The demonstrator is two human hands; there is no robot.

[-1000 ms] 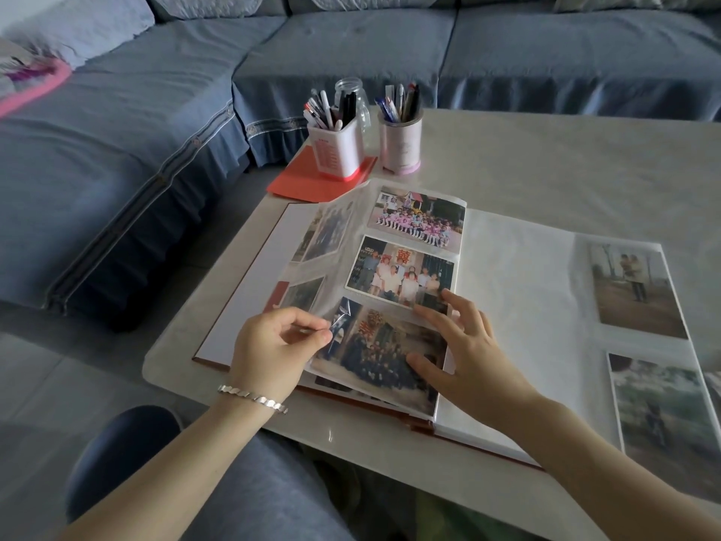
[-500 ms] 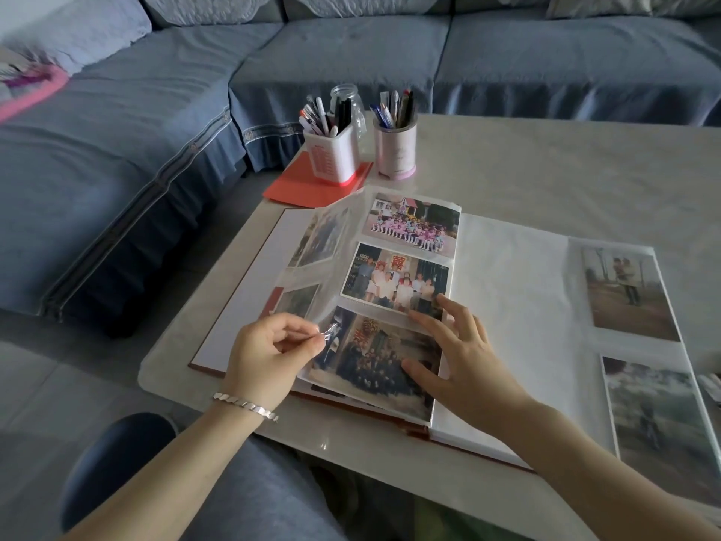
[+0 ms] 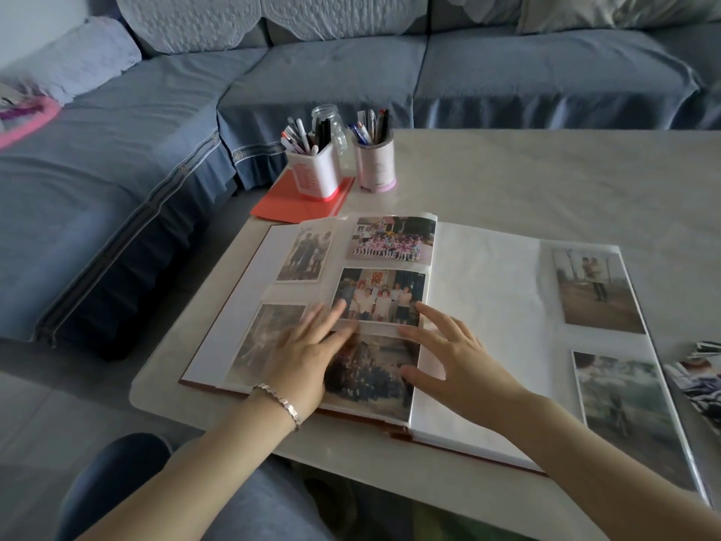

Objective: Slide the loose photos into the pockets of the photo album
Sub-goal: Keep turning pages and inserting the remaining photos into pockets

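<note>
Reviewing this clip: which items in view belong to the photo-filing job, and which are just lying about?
In the job:
photo album, open on the table
loose photos, piled to its right
left hand and right hand, both flat on the pocket page

Lying about:
white pen holder
pink pen cup
glass jar
red folder
sofa

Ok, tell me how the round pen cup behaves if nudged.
The round pen cup is tall and narrow, with pens sticking up above its rim, so it probably tips easily. Being round, it would likely roll once down.
</note>
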